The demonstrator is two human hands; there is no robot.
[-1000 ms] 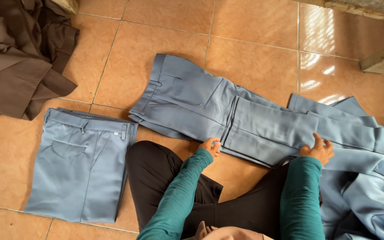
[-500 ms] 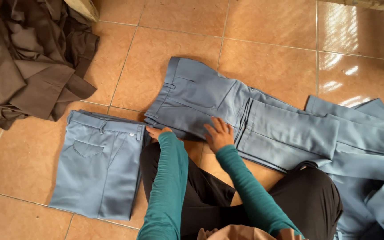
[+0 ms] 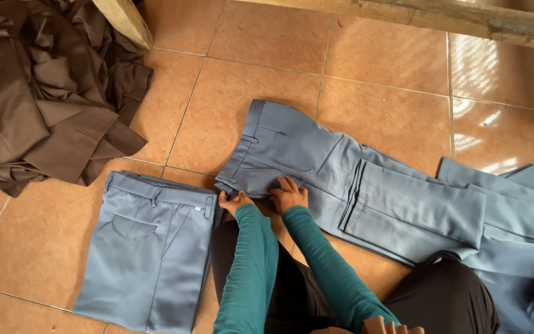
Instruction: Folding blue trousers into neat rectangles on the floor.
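Trousers (image 3: 341, 179) of blue-grey cloth lie flat on the tiled floor (image 3: 267, 80) in front of us, waistband to the left, legs running off to the right with the lower part doubled back over the thighs. Our left hand (image 3: 231, 201) grips the near corner of the waistband, fingers curled into the cloth; our right hand (image 3: 288, 194) rests just beside it, fingers spread and pressing flat on the seat of the pair. We judge the fold about half made: the legs are turned back, but the waist end is not yet brought over. To the left, just beside our knee, a finished folded pair (image 3: 149, 247) lies as a neat rectangle. More blue cloth (image 3: 526, 204) waits at the right, and a heap of brown garments (image 3: 44, 99) sits well apart at upper left.
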